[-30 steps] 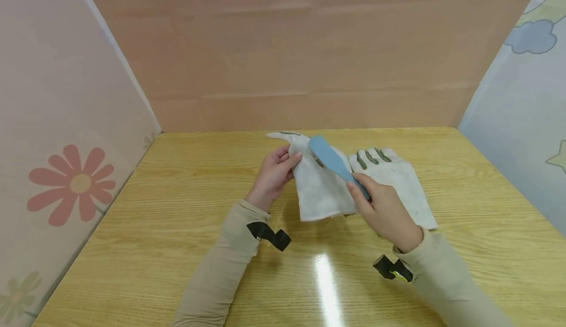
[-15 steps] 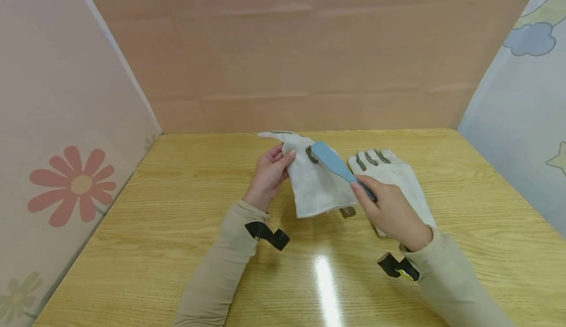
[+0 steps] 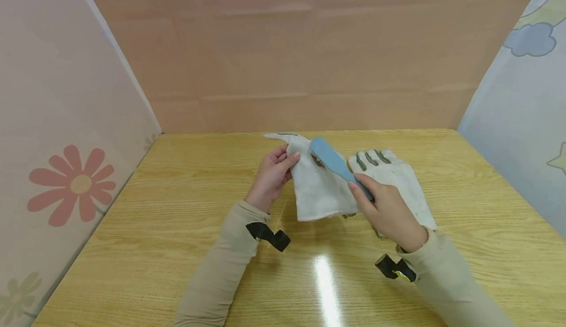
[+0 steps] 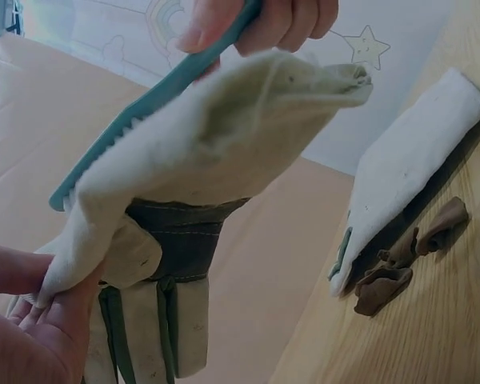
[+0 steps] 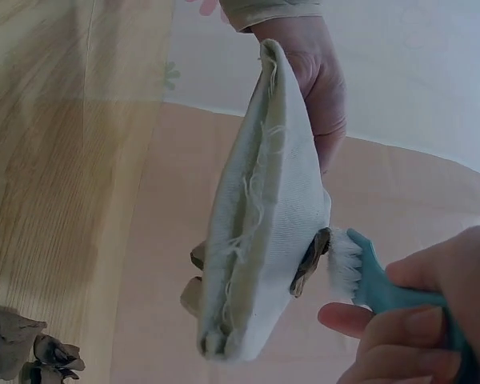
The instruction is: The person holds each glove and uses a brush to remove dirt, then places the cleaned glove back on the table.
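Observation:
My left hand [image 3: 274,174] pinches a white work glove [image 3: 325,194] by its edge and holds it up off the table. In my right hand [image 3: 391,211] is a blue brush [image 3: 330,159], gripped by its handle, its head over the glove. Seen from the right wrist, white bristles [image 5: 346,262] meet a crumpled brown scrap [image 5: 310,260] that sticks to the glove's fabric. Green trim and a dark patch [image 4: 176,240] show on the glove's other side in the left wrist view. A second white glove [image 3: 409,184] lies on the table at the right, partly behind my right hand.
Several crumpled brown scraps [image 4: 384,288] lie on the wooden table [image 3: 177,194] beside the second glove. A pinkish-brown panel [image 3: 309,57] stands along the back edge, with patterned walls [image 3: 88,96] on both sides.
The brush head has moved a little right and down, then back up and left across the glove. The held glove has shifted left and back right. The second glove stays put.

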